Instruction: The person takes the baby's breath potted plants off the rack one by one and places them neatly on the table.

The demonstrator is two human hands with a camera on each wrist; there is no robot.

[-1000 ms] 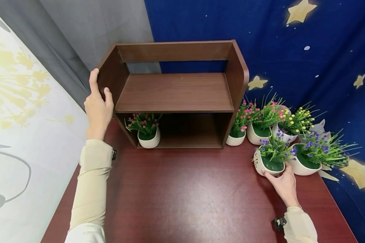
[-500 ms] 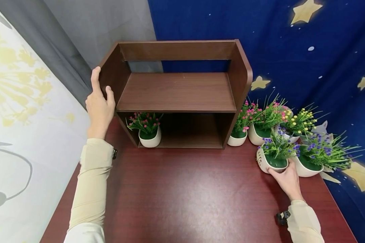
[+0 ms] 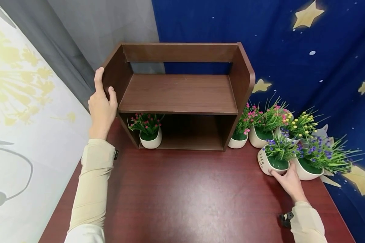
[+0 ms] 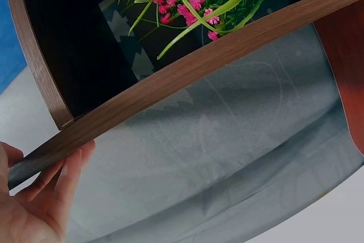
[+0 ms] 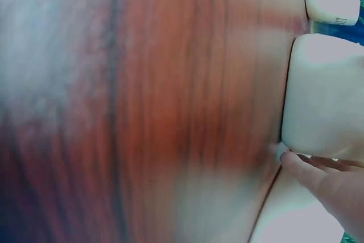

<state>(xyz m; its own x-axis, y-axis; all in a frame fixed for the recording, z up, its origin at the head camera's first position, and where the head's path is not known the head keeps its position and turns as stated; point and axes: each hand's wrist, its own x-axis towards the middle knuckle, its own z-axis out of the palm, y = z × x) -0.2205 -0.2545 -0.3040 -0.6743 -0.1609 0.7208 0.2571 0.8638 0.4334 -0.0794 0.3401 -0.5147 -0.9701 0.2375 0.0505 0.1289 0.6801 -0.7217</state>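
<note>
At the left end of a dark brown two-tier shelf point(image 3: 179, 96), my left hand point(image 3: 102, 108) grips the side panel's edge. In the left wrist view, the thumb and fingers of the left hand point(image 4: 42, 200) lie on opposite sides of that panel. My right hand point(image 3: 289, 184) holds a white pot point(image 3: 264, 163) of purple flowers by its front and right side; the pot bears "Life" lettering and stands on the table. Seen from the right wrist, the right hand point(image 5: 324, 186) meets the white pot's point(image 5: 324, 95) lower edge.
A pink-flowered potted plant point(image 3: 151, 140) stands in the shelf's lower left compartment. Several others crowd right of the shelf, including a yellow-flowered plant point(image 3: 302, 123) and a larger purple-flowered plant point(image 3: 307, 172). Curtains point(image 3: 280, 30) hang behind the reddish-brown table point(image 3: 182, 195).
The head view has shifted slightly. Both hands keep their hold on the shelf and the pot, which show little or no movement relative to each other.
</note>
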